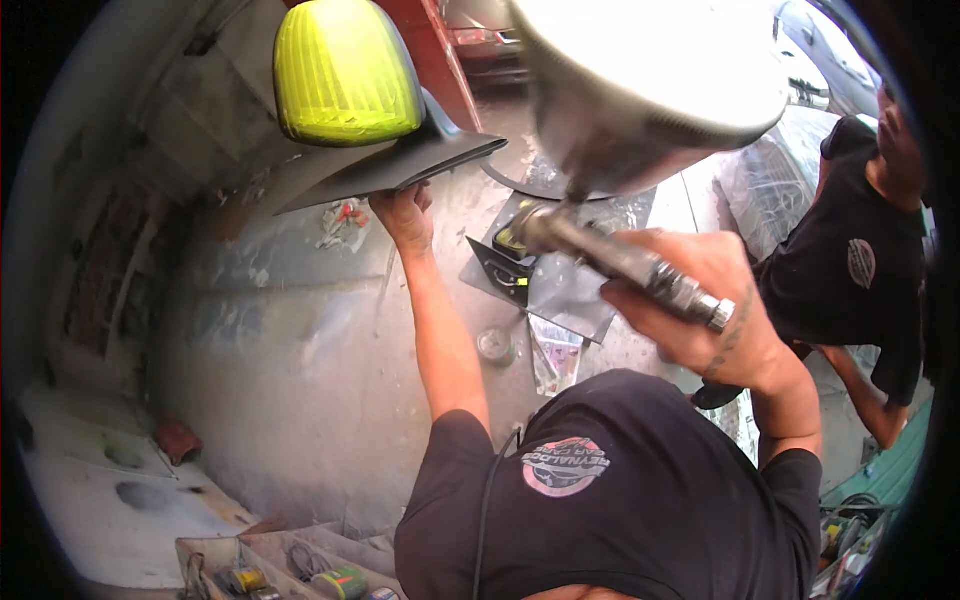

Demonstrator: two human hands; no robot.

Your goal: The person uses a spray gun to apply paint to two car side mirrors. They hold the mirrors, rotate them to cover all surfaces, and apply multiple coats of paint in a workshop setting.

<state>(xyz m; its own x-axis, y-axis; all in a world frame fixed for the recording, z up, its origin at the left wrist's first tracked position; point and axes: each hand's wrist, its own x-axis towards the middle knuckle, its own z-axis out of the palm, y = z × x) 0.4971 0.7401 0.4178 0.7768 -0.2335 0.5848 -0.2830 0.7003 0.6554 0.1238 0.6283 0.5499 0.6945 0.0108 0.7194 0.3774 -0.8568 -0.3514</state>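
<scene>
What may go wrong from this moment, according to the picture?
The mirror is supported from below by the left hand alone, so it might tip. The spray gun in the right hand carries a large cup and could be top-heavy. Any stray spray might reach the co-worker at the right.

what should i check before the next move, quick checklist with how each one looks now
1. Grip on the side mirror: ok, the left hand holds its black base from below.
2. Grip on the spray gun: ok, the right hand is closed around it.
3. Cup fill level: cannot tell, the inside is not visible.
4. Trigger position: cannot tell, hidden from this view.
5. Hand protection: probably not ok, both hands are bare.
6. Co-worker out of the way: seems ok, off to the right, apart from the mirror.
</scene>
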